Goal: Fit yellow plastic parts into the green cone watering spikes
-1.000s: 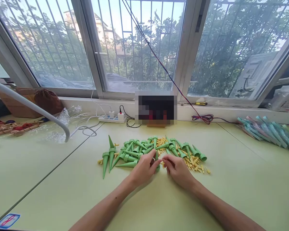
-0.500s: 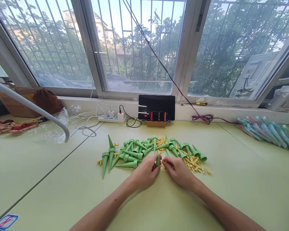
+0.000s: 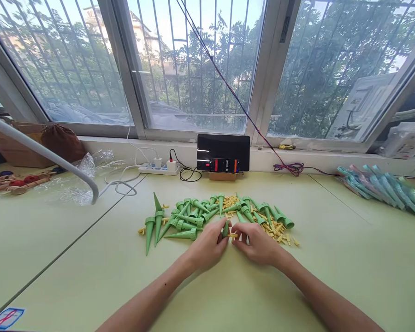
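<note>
Spike (image 3: 225,229), green and tapered, sits in the left grip (image 3: 209,243) near the centre of the head view, above the near part of the bench (image 3: 200,299). Left grip: closed around the spike; the broad end is concealed within it. Long axis: the exposed part narrows toward the top of the view and leans slightly right. Tilt toward or away from the person cannot be established.

A yellow fitting (image 3: 232,235) lies immediately right of the spike, between it and the right grip (image 3: 256,242). Its long axis runs crosswise, nearly square to the spike, with one end directed at the spike's side. Whether that end touches or enters the spike is too small to determine. The opposite end faces the right grip, the nearer of the two to it. Right grip: curled about that end; whether it pinches the fitting or stands slightly apart cannot be confirmed.

Beyond both grips, further green spikes (image 3: 195,221) lie heaped on the bench, pointing in mixed directions. Loose yellow fittings (image 3: 280,237) lie scattered to the right. A phone (image 3: 224,165) leans before a dark tablet (image 3: 224,145) at the far side.
</note>
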Demonstrator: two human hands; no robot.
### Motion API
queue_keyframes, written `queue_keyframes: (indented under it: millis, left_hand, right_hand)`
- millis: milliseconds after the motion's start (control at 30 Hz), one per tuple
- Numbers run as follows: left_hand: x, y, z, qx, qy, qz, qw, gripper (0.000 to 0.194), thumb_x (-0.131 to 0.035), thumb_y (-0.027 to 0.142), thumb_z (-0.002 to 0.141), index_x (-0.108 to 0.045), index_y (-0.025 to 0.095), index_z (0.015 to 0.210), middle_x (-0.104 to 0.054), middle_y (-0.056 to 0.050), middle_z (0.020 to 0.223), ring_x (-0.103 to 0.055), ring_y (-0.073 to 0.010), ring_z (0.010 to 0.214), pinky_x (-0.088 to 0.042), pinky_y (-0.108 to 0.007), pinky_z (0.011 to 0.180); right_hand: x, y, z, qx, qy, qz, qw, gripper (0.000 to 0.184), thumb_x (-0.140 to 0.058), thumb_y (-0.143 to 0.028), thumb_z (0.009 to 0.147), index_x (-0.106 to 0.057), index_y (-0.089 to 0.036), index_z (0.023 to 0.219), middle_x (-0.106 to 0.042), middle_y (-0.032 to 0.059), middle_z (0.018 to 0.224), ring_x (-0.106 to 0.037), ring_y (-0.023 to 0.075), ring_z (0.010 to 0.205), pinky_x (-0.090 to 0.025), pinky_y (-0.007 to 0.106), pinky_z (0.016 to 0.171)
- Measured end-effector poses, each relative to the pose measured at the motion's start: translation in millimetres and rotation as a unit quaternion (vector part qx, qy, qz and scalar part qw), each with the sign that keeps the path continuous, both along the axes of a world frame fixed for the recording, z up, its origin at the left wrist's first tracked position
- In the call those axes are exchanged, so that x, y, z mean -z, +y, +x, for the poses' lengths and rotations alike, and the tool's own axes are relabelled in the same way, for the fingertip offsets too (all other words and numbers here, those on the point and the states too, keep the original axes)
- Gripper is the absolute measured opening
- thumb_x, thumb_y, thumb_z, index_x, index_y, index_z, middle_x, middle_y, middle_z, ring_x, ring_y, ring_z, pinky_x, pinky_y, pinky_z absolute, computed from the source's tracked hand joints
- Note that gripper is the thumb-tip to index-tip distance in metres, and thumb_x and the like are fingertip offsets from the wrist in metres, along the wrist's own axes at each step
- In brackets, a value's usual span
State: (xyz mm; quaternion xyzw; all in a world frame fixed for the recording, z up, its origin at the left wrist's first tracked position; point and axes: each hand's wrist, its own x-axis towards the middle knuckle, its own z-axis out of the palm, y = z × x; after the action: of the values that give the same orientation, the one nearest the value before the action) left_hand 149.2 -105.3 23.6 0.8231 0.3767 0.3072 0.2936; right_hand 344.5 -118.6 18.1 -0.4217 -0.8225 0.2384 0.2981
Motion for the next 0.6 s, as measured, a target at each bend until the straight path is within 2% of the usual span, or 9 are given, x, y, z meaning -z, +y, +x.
queue_keyframes:
  millis: [133,367,600]
  left_hand:
    - [-1.4,0.2,0.1,-0.002,-0.001,0.006,1.000,0.017,-0.049,0.013,0.081,-0.055,0.020,0.095,-0.054,0.003,0.065,-0.047,-0.0138,0.055,-0.036,-0.024,0.054]
    - [-0.2,1.3,-0.8,0.007,0.006,0.005,1.000,0.021,-0.049,0.015,0.083,-0.053,0.020,0.103,-0.061,0.000,0.079,-0.049,-0.0131,0.056,-0.038,-0.024,0.055]
    - [-1.5,1.3,-1.3,0.011,0.007,0.015,1.000,0.019,-0.049,0.015,0.083,-0.053,0.020,0.101,-0.057,0.001,0.071,-0.050,-0.0138,0.056,-0.038,-0.024,0.055]
  right_hand:
    - [2.1,0.9,0.2,0.024,-0.026,0.007,0.999,0.011,-0.062,-0.012,0.078,-0.060,-0.020,0.086,-0.066,0.0014,0.079,-0.059,0.0156,0.067,-0.045,0.026,0.063]
    - [2.4,1.8,-1.7,0.045,-0.040,0.022,0.998,0.011,-0.064,-0.012,0.078,-0.056,-0.019,0.080,-0.062,-0.0001,0.073,-0.057,0.0156,0.067,-0.041,0.025,0.062]
    - [6.9,2.3,-1.7,0.031,-0.021,0.016,0.999,0.019,-0.063,-0.010,0.079,-0.048,-0.020,0.072,-0.056,-0.0018,0.068,-0.051,0.0140,0.063,-0.038,0.024,0.059]
